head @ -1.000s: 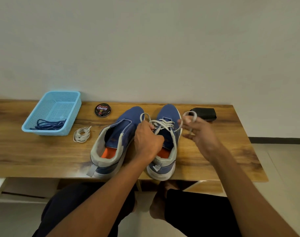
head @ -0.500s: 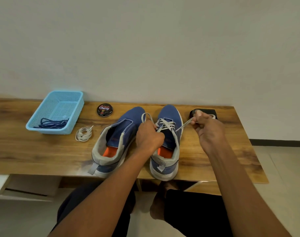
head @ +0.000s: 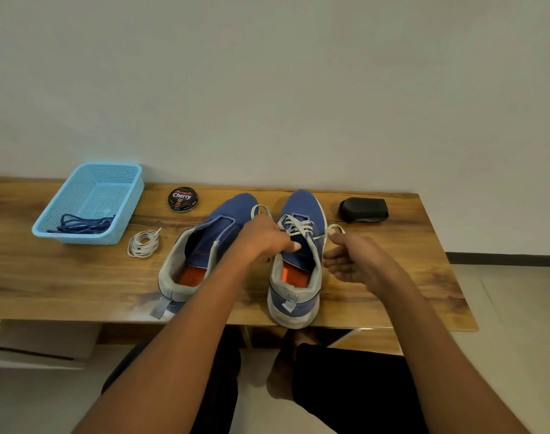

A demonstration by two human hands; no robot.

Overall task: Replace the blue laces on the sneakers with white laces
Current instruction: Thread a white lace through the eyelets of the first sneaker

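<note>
Two blue sneakers stand side by side on the wooden table [head: 63, 277]. The right sneaker [head: 301, 205] has a white lace [head: 295, 227] crossed through its upper eyelets. The left sneaker [head: 236, 208] has no lace. My left hand [head: 262, 238] lies between the shoes, fingers curled round the lace's left end, whose loop sticks out above the knuckles. My right hand [head: 352, 258] hovers beside the right sneaker, palm turned inward and fingers relaxed; the lace's right end loops just above its fingertips. A coiled white lace [head: 143, 244] lies left of the shoes.
A light blue basket [head: 79, 239] at the back left holds the blue laces [head: 79, 223]. A round shoe polish tin [head: 182, 198] sits behind the left sneaker. A black case [head: 362, 209] sits at the back right. My knees are below the table's front edge.
My right hand has let the taut lace end go slack, moved back toward the shoe and opened. My left hand has shifted slightly right over the tongue.
</note>
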